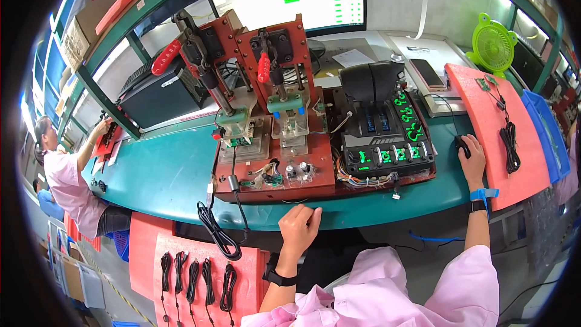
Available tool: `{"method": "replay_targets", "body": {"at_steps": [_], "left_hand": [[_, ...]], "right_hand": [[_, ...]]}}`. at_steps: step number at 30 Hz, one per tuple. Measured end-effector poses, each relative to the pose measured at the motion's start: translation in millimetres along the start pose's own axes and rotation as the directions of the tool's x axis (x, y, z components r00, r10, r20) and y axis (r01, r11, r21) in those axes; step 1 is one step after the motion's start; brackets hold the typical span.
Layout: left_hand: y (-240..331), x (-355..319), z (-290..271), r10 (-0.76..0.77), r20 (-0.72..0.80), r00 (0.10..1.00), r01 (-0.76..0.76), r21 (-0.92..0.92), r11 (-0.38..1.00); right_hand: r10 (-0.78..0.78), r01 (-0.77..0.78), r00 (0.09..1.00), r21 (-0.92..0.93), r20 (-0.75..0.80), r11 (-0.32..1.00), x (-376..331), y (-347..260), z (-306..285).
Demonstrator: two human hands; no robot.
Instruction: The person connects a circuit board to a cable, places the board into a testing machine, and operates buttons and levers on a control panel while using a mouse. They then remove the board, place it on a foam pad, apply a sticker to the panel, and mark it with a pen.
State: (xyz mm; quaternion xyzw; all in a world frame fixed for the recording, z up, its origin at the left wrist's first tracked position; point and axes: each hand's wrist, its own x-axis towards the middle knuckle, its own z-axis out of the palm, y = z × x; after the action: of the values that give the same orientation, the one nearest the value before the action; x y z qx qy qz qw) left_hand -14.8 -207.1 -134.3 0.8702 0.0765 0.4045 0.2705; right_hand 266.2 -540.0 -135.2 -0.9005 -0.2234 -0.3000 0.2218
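My right hand (pixel 472 158) rests over a black computer mouse (pixel 463 146) on the right of the green bench, its fingers curved round it. A blue strap and a dark band circle that wrist. Loosely curled, my left hand (pixel 296 228) lies at the bench's front edge with nothing visible in it. Just beyond it stands a red test fixture (pixel 275 189) with two toggle clamps that have red handles. Under the left clamp (pixel 212 88) sits a small circuit board (pixel 241 140) with a black cable (pixel 219 236) hanging from the fixture's front.
Right of the fixture is a black control panel (pixel 387 145) with green-lit dials and a thick lever. Behind stands a monitor (pixel 290 0). Coiled black cables (pixel 193 281) lie on pink foam at lower left. More pink foam (pixel 493 127), a phone (pixel 427 74) and a green fan (pixel 493 45) are at right. A co-worker (pixel 72 181) sits at far left.
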Motion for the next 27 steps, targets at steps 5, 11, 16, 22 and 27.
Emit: {"method": "replay_targets", "body": {"at_steps": [5, 11, 16, 22, 27], "left_hand": [[0.1, -0.1, -1.7, -0.003, 0.001, 1.0, 0.003, 0.006, 1.0], [-1.0, -0.7, 0.0, -0.005, 0.004, 1.0, 0.005, 0.006, 1.0], [-1.4, -1.5, -0.1, -0.003, 0.006, 1.0, 0.003, 0.011, 1.0], [-2.6, -2.4, -0.6, -0.001, 0.001, 1.0, 0.001, 0.005, 1.0], [-3.1, -1.8, -1.8, -0.014, 0.009, 1.0, 0.014, -0.007, 1.0]], "right_hand": [[0.003, -0.003, 1.0, -0.003, -0.005, 1.0, 0.6, -2.6, -1.5], [0.011, -0.012, 1.0, -0.021, -0.021, 1.0, -0.7, 1.9, 1.7], [0.026, -0.027, 0.999, -0.03, -0.018, 0.999, -0.5, 0.9, 1.2], [0.024, -0.025, 1.0, -0.034, -0.016, 0.999, -1.5, 3.2, 1.4], [0.034, -0.034, 0.999, -0.018, -0.004, 0.999, 0.6, -0.4, 1.6]]}}
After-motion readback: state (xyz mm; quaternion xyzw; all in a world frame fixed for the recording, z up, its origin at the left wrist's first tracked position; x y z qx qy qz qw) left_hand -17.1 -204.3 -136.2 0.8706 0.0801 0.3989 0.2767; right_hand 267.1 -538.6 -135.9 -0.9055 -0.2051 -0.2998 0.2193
